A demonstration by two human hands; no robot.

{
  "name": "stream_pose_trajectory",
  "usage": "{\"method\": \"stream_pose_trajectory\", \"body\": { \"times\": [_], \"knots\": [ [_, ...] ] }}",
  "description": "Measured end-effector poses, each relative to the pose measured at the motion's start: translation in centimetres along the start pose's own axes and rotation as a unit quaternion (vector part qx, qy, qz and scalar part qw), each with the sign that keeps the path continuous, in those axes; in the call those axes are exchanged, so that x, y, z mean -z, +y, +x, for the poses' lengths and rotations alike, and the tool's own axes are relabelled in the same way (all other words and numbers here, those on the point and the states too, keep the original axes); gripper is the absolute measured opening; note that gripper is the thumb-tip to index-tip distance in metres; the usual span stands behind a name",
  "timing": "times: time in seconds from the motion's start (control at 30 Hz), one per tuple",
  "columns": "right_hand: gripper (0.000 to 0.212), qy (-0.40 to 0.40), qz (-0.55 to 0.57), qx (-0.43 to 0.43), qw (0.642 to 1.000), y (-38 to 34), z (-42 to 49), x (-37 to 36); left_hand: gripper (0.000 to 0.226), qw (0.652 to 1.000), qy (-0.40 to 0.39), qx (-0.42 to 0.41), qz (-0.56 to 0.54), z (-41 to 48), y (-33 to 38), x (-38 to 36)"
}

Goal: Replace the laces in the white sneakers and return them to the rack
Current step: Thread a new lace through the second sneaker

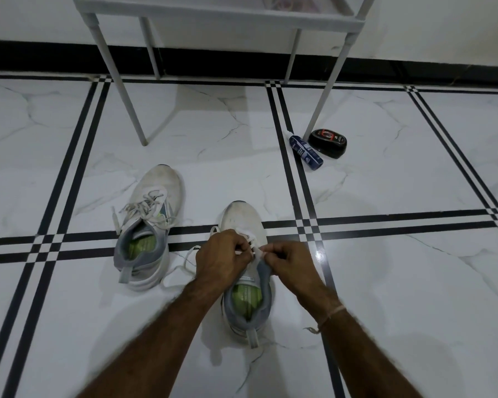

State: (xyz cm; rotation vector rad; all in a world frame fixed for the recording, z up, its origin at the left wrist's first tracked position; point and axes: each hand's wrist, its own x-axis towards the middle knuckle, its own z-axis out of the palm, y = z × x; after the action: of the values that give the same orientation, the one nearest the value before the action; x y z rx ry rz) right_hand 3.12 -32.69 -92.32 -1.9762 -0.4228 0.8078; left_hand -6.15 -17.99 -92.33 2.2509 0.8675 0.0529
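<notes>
Two white sneakers with grey collars and green insoles stand on the tiled floor, toes pointing away from me. The left sneaker point(153, 214) sits alone with its lace loosely threaded and hanging. Over the right sneaker point(243, 218) both hands work at the eyelets. My left hand point(223, 258) pinches the white lace point(181, 268), whose loose end trails on the floor to the left. My right hand point(288, 261) pinches the lace at the sneaker's right eyelet row. The white rack point(222, 15) stands at the top.
The rack's thin legs point(127, 90) come down onto the floor ahead of the sneakers. A dark blue bottle point(306, 152) lies beside a black shoe-polish sponge case point(327, 142) near the right rack leg. A black skirting strip runs along the wall.
</notes>
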Motion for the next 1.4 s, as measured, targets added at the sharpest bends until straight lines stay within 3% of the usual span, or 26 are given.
{"method": "stream_pose_trajectory", "body": {
  "times": [0.07, 0.23, 0.43, 0.5, 0.53, 0.6, 0.63, 0.67, 0.7, 0.73, 0.77, 0.8, 0.87, 0.93, 1.0, 1.07, 1.13, 1.17, 1.2, 1.27, 1.3, 1.4],
  "knots": [
    [0.015, -0.003, -0.013, 0.004, 1.000, 0.1, 0.0, 0.1, 0.010, 1.000, -0.004, -0.002, -0.007, 0.0, -0.1, -0.2],
    [0.020, -0.078, 0.162, -0.027, 0.983, -0.9, -0.6, 0.4, 0.006, 0.998, -0.026, -0.007, -0.058, 0.1, -1.3, -0.3],
    [0.009, 0.001, 0.080, -0.044, 0.996, -0.5, 0.4, -0.8, 0.016, 0.996, -0.076, -0.035, -0.044, 0.2, -0.9, -0.4],
    [0.018, 0.018, 0.134, -0.063, 0.989, -1.1, 0.6, -0.8, 0.020, 0.994, -0.094, -0.040, -0.033, 0.1, -1.4, 0.2],
    [0.024, 0.042, 0.246, -0.090, 0.964, -2.0, 0.9, 0.0, 0.017, 0.993, -0.100, -0.044, -0.036, 0.2, -1.5, 0.7],
    [0.033, 0.111, 0.518, -0.078, 0.845, -4.2, 1.5, 3.7, 0.010, 0.991, -0.104, -0.050, -0.070, 0.4, -1.4, 1.4],
    [0.032, 0.140, 0.572, -0.043, 0.807, -5.1, 2.0, 5.8, 0.009, 0.989, -0.106, -0.051, -0.094, 0.6, -1.5, 1.5],
    [0.028, 0.158, 0.534, -0.002, 0.831, -5.7, 2.3, 7.4, 0.008, 0.986, -0.110, -0.047, -0.113, 0.6, -1.6, 1.6],
    [0.022, 0.162, 0.417, 0.040, 0.894, -5.7, 2.7, 7.7, 0.010, 0.985, -0.107, -0.042, -0.126, 0.6, -2.0, 1.6],
    [0.016, 0.148, 0.243, 0.076, 0.956, -5.4, 2.8, 6.8, 0.015, 0.986, -0.097, -0.034, -0.129, 0.4, -2.5, 1.5],
    [0.010, 0.104, 0.083, 0.110, 0.985, -4.3, 2.8, 5.4, 0.022, 0.988, -0.082, -0.023, -0.126, 0.1, -2.9, 1.4],
    [0.007, 0.050, -0.036, 0.122, 0.991, -3.0, 2.6, 3.8, 0.031, 0.991, -0.061, -0.015, -0.117, -0.2, -2.9, 1.3],
    [0.013, -0.023, -0.151, 0.098, 0.983, -0.6, 2.1, 1.9, 0.049, 0.996, -0.007, -0.005, -0.091, -0.8, -2.3, 1.0],
    [0.015, -0.005, -0.179, 0.095, 0.979, 0.5, 1.9, 1.7, 0.063, 0.995, 0.045, -0.004, -0.092, -1.2, -0.9, 0.8],
    [0.009, 0.022, -0.103, 0.097, 0.990, 0.5, 1.7, 2.0, 0.070, 0.991, 0.072, 0.001, -0.111, -1.8, -0.5, 0.3],
    [0.018, 0.018, 0.157, 0.038, 0.987, -1.2, 1.6, 2.4, 0.073, 0.987, 0.078, 0.036, -0.134, -2.3, -1.2, 0.0],
    [0.025, 0.056, 0.412, -0.004, 0.909, -2.8, 1.7, 3.8, 0.072, 0.984, 0.070, 0.059, -0.154, -2.7, -1.7, -0.1],
    [0.027, 0.081, 0.457, -0.014, 0.886, -3.3, 1.7, 4.9, 0.072, 0.983, 0.064, 0.060, -0.162, -2.7, -1.9, -0.3],
    [0.027, 0.099, 0.420, -0.006, 0.902, -3.3, 1.9, 5.7, 0.071, 0.982, 0.060, 0.063, -0.169, -2.9, -2.1, -0.3],
    [0.024, 0.078, 0.187, 0.055, 0.978, -3.0, 1.6, 5.5, 0.070, 0.979, 0.056, 0.075, -0.179, -3.1, -2.6, -0.5],
    [0.023, 0.040, 0.075, 0.084, 0.993, -2.4, 1.5, 4.4, 0.070, 0.977, 0.060, 0.082, -0.185, -3.3, -3.0, -0.5],
    [0.017, -0.051, -0.132, 0.092, 0.986, -0.3, 1.1, 1.0, 0.069, 0.974, 0.069, 0.089, -0.196, -3.3, -3.0, -0.3]
  ]
}}
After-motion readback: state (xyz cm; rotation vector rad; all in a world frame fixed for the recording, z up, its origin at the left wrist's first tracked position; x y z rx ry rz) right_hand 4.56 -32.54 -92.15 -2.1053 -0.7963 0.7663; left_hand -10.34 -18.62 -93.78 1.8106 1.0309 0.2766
